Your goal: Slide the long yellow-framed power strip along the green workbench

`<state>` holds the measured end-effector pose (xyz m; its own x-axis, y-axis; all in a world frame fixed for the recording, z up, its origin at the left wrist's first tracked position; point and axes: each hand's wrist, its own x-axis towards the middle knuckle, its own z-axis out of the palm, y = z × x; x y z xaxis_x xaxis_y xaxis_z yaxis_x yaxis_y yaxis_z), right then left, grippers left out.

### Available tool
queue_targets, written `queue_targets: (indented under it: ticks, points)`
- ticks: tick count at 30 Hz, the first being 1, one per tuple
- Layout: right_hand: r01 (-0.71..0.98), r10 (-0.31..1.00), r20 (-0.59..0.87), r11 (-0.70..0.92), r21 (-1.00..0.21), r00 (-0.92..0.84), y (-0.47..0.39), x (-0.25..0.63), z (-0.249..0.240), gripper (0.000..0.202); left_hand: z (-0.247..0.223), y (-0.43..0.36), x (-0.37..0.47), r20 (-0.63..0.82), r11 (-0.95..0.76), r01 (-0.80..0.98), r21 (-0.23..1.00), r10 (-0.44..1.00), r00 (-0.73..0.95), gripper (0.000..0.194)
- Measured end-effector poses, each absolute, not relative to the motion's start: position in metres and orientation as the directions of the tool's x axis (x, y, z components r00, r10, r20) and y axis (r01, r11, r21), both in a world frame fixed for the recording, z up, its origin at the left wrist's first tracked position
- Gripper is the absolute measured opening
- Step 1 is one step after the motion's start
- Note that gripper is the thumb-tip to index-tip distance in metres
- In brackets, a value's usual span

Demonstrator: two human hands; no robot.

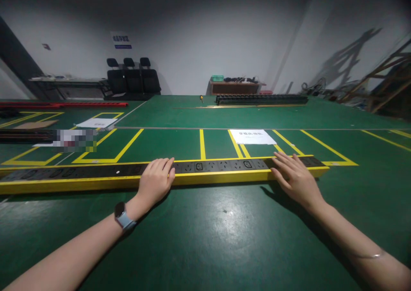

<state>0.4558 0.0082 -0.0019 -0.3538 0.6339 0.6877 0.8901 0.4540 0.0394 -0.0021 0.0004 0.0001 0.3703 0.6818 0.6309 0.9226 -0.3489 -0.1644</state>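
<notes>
A long black socket strip in a yellow metal housing (pixel 212 167), laid across the green matted worktable (pixel 205 235), is pressed from above by the left hand (pixel 156 180) and the right hand (pixel 293 177), fingers flat, nothing clasped.

Grey walls (pixel 199 38), three black chairs (pixel 133 79), wooden side table (pixel 234 87), green table (pixel 205 239), dim light.

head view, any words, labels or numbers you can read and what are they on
None can be read.
Blue and white wall sign: characters too blurred.
White paper sheet on the green table: one printed line, too small.
Second white paper sheet: illegible.
Long yellow-and-black power strip under the left hand and right hand: no legible marking.
</notes>
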Motion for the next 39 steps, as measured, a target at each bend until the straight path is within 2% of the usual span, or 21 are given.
queue_targets:
  ticks: [5, 10, 20, 30, 32, 35, 39]
  points:
    - [0.805, 0.623, 0.615, 0.592, 0.033, -0.483, -0.006, 0.410, -0.004, 0.054, 0.001, 0.000, -0.001, 0.637, -0.333, 0.925, -0.182, 0.677, 0.369, 0.041]
    - [0.811, 0.631, 0.620, 0.585, 0.015, -0.466, -0.008, 0.404, -0.006, 0.066, 0.001, 0.000, -0.001, 0.625, -0.329, 0.926, -0.187, 0.687, 0.371, 0.040]
    - [0.807, 0.608, 0.651, 0.590, 0.011, -0.454, 0.003, 0.430, -0.003, 0.039, -0.001, 0.000, -0.004, 0.627, -0.341, 0.925, -0.165, 0.688, 0.366, 0.040]
    - [0.810, 0.565, 0.693, 0.584, 0.046, -0.447, 0.010, 0.447, -0.001, 0.029, 0.001, 0.000, -0.002, 0.627, -0.341, 0.925, -0.168, 0.687, 0.367, 0.041]
    - [0.809, 0.563, 0.689, 0.585, 0.057, -0.456, 0.007, 0.441, 0.000, 0.032, 0.000, 0.000, -0.002, 0.630, -0.336, 0.926, -0.174, 0.685, 0.367, 0.040]
    - [0.805, 0.588, 0.664, 0.592, 0.036, -0.462, -0.002, 0.422, 0.001, 0.048, 0.000, 0.000, -0.002, 0.635, -0.331, 0.926, -0.182, 0.680, 0.368, 0.040]
    - [0.777, 0.633, 0.572, 0.629, 0.014, -0.522, -0.014, 0.390, 0.004, 0.064, -0.001, 0.001, -0.001, 0.635, -0.328, 0.925, -0.192, 0.677, 0.372, 0.040]
